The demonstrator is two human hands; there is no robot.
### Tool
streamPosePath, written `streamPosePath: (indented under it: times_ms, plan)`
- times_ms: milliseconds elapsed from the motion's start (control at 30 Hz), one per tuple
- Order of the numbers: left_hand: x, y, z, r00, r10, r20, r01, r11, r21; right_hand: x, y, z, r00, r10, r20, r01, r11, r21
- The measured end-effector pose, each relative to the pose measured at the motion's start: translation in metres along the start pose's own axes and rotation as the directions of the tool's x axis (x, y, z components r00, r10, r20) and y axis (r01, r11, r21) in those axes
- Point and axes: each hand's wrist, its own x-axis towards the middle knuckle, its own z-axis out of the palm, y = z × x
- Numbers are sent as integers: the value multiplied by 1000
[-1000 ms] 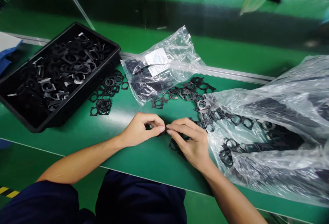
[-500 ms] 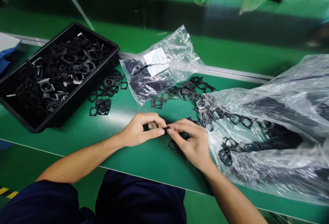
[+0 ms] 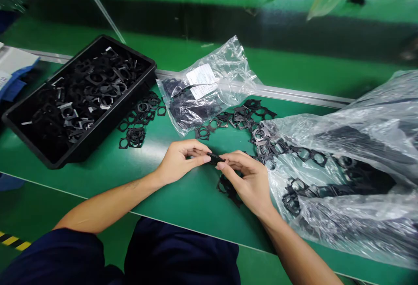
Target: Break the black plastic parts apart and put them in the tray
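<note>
Between my two hands, just above the green table, is a small black plastic part (image 3: 215, 158), seen nearly edge-on. The thumb and fingers of my left hand (image 3: 181, 158) pinch its left end. My right hand (image 3: 246, 176) pinches the right end the same way. Under the right hand lie several black ring-shaped frames (image 3: 225, 184), partly hidden by the fingers. More of these thin black frames (image 3: 261, 134) are piled behind the right hand, and another loose group (image 3: 135, 137) lies off to the left.
A black bin (image 3: 114, 134) full of black and some silvery frames stands at the left. A labelled clear bag (image 3: 225, 67) with dark parts lies at the back. At the right, a large clear plastic bag (image 3: 352, 224) spills frames onto the green table (image 3: 156, 202).
More of the black part shows between my fingertips now, as the hands have come slightly apart. The whole view has shifted a little, so the bin and bags appear further right.
</note>
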Motion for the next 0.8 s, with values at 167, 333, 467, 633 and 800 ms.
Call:
streamPosePath:
  times_ms: [167, 333, 467, 633, 800]
  plan:
    - [2, 1, -3, 993, -114, 11, 115, 992, -57, -1, -1, 0, 998, -60, -32, 55, 987, -154]
    - [3, -1, 1, 964, -239, 118, 262, 932, -249, -3, 3, -1, 999, -21, -27, 17, 989, -147]
    - [3, -2, 0, 950, -260, 173, 299, 919, -256, -3, 3, -3, 999, 25, -23, -28, 994, -108]
    - [4, 2, -7, 940, -251, 229, 285, 949, -131, 0, 0, -3, 996, 88, -1, -88, 996, -27]
    - [6, 6, -10, 924, -247, 292, 294, 947, -128, 4, -1, -3, 988, 152, 34, -154, 985, 72]
